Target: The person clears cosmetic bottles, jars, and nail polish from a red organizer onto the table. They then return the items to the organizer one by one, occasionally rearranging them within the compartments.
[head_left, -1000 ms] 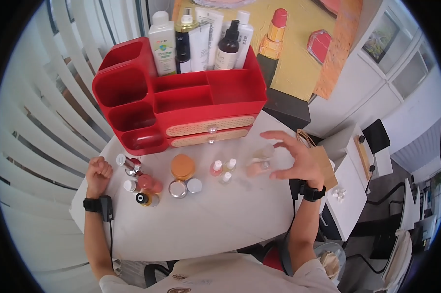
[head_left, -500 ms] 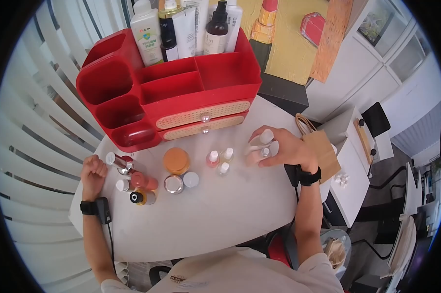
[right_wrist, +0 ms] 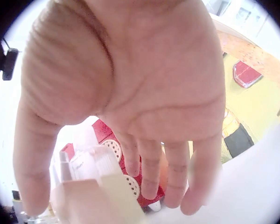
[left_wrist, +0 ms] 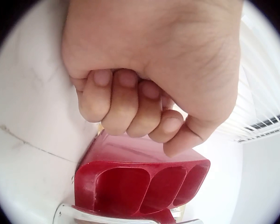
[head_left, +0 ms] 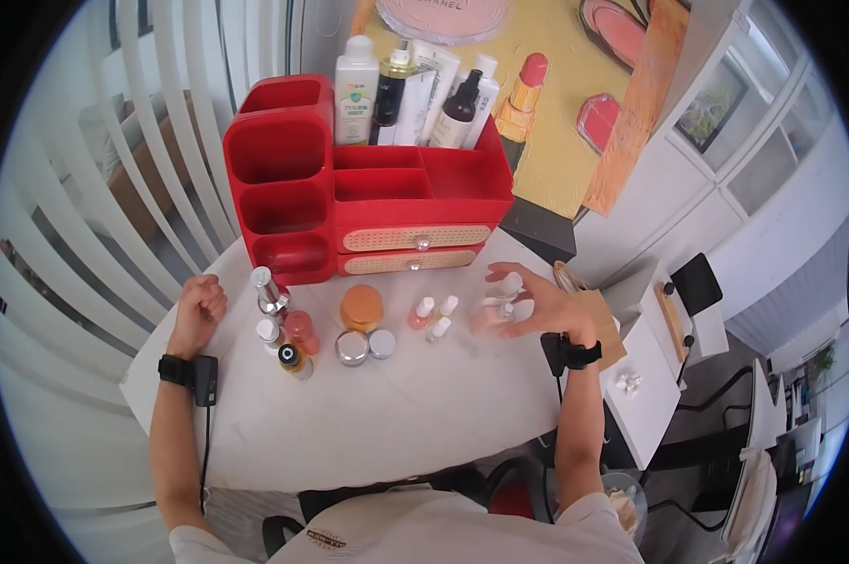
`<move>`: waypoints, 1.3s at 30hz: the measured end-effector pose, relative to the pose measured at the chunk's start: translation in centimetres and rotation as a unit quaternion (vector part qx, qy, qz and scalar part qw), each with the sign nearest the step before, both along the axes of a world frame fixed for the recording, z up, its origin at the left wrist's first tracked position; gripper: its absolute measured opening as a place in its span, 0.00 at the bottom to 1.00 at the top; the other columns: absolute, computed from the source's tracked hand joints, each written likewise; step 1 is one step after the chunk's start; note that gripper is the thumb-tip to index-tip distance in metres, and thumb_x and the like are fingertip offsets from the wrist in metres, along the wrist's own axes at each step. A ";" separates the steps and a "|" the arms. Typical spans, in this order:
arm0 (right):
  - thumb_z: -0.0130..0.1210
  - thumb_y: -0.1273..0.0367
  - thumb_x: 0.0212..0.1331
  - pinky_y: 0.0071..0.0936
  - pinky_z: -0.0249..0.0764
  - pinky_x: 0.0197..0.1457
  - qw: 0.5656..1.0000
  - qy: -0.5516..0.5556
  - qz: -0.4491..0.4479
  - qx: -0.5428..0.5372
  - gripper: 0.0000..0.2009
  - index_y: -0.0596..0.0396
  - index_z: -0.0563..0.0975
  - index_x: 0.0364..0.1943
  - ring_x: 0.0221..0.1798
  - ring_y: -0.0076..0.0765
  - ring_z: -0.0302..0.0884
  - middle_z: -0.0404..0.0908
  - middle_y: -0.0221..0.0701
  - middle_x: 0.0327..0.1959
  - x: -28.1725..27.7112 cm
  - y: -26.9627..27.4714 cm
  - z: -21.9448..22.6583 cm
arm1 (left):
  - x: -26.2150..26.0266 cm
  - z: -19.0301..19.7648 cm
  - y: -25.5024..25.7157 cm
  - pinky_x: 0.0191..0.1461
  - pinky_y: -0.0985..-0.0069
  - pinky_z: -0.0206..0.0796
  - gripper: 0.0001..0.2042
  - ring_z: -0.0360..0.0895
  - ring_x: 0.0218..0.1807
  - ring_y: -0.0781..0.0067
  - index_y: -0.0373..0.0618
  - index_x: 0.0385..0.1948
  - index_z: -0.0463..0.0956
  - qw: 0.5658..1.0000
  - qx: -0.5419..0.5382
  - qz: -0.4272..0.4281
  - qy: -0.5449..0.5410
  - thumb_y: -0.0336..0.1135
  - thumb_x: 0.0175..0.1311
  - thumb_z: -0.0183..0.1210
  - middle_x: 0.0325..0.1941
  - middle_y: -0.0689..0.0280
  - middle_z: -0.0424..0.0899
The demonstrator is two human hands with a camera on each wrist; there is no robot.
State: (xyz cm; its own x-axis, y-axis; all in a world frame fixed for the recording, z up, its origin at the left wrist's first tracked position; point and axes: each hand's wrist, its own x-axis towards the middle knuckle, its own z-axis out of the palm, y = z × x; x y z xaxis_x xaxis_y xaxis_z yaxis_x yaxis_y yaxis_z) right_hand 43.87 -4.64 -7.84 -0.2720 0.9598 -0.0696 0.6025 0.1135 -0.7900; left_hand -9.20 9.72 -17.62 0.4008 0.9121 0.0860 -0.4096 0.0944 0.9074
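My right hand (head_left: 554, 312) reaches round a cluster of clear-capped bottles (head_left: 510, 286) on the right of the white table. Its fingers are fairly straight in the right wrist view, with the thumb on the other side of the bottles. One bottle there (right_wrist: 86, 198) has pale pink contents and a transparent neck. My left hand (head_left: 199, 310) rests in a fist on the table's left side, its curled fingers (left_wrist: 121, 105) holding nothing. Beside it stand a silver-capped bottle (head_left: 264, 282), a pink bottle (head_left: 299, 326) and a black-capped amber bottle (head_left: 294, 361).
A red organizer (head_left: 288, 193) with two woven-front drawers stands at the back, several bottles and tubes in its rear. An orange-lidded jar (head_left: 361, 305), two silver-lidded jars (head_left: 353, 348) and three small white-capped bottles (head_left: 421, 313) are mid-table. A paper bag (head_left: 598, 324) is at right.
My right hand has come in from the right, fingers and thumb drawing nearer around the clear-capped bottles. My left fist stays beside the left-hand bottles. The head view has shifted.
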 end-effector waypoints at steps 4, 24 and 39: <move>0.75 0.66 0.35 0.36 0.69 0.65 0.998 -0.037 -0.043 0.011 0.49 0.49 0.63 0.70 0.66 0.36 0.67 0.72 0.32 0.64 1.3 -1.4 2.1 | 0.2 0.4 0.2 0.21 0.79 0.38 0.16 0.47 0.16 0.86 0.52 0.17 0.54 1.000 0.013 -0.011 0.006 0.32 0.62 0.52 0.15 0.78 0.50; 0.65 0.70 0.50 0.36 0.73 0.60 0.939 -0.237 0.159 0.190 0.23 0.54 0.75 0.53 0.60 0.47 0.74 0.77 0.39 0.56 -11.0 0.8 4.9 | 0.6 0.6 0.0 0.20 0.79 0.36 0.19 0.45 0.14 0.86 0.54 0.15 0.53 1.000 0.007 -0.014 -0.001 0.28 0.62 0.54 0.14 0.79 0.49; 0.63 0.66 0.51 0.37 0.75 0.48 0.914 -0.361 0.072 0.170 0.11 0.54 0.83 0.38 0.44 0.45 0.81 0.85 0.35 0.36 -13.0 2.5 3.8 | 0.7 0.9 0.1 0.19 0.80 0.35 0.19 0.47 0.14 0.88 0.55 0.14 0.54 1.000 -0.007 -0.011 0.013 0.27 0.62 0.54 0.14 0.81 0.50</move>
State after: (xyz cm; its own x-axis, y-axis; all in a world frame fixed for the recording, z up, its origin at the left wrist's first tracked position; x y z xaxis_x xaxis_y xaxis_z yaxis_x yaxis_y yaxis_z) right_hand 30.90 -2.12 -4.00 -0.3982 0.9172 0.0150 0.9123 0.3977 -0.0975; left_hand -8.49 9.79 -16.77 0.4218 0.9045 0.0631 -0.3834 0.1149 0.9164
